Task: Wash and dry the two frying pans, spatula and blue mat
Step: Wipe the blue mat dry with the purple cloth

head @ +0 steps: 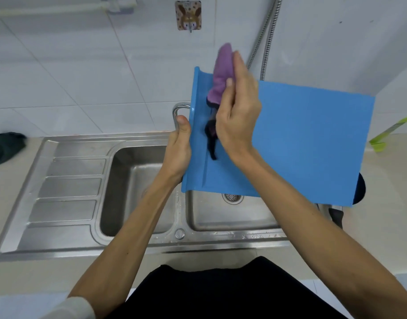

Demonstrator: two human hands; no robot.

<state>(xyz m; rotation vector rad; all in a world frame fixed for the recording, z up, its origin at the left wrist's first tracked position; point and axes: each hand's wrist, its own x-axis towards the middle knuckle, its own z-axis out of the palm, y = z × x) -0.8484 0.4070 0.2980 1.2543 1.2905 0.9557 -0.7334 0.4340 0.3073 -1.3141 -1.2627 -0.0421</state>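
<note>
Blue mat (313,139) is held up over the right basin of the sink (66,187). Left hand (178,153) clamps its lipped left edge, thumb on the front. Right hand (239,116) grasps a purple cloth (222,72) against the mat face near that edge. Mat looks light, thin and semi-stiff, probably slick if wet, so the raised lip is the best hold. Steel double sink sits in a pale counter (382,180), tiled wall (59,65) behind, dark rag (4,146) at the counter's left edge.
</note>
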